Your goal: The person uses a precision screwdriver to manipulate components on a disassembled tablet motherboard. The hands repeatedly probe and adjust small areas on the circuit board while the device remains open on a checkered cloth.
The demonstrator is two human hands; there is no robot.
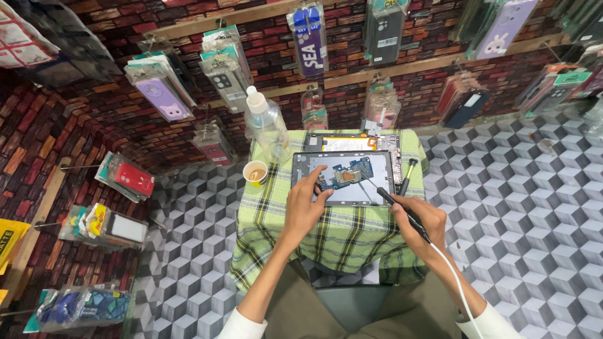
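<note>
Fingers of the left hand [306, 204] were spread and pressed on the left edge of an opened tablet [343, 178], seemingly to pin it in place; nothing was gripped. The tablet lay flat, back cover off, near the far edge of a small table under a green checked cloth [276, 226], its blue circuit board [349, 172] facing up. The right hand [419, 220] was closed pen-fashion around a soldering iron [402, 215], its white cord [453, 276] trailing toward the body and its tip angled onto the board. A second opened device [352, 143] rested along the far edge, a black-handled tool [406, 176] by the tablet's right side. At the far left corner stood a clear plastic bottle [266, 129] holding clear liquid, and beside it a small paper cup [255, 172] with brownish drink.
</note>
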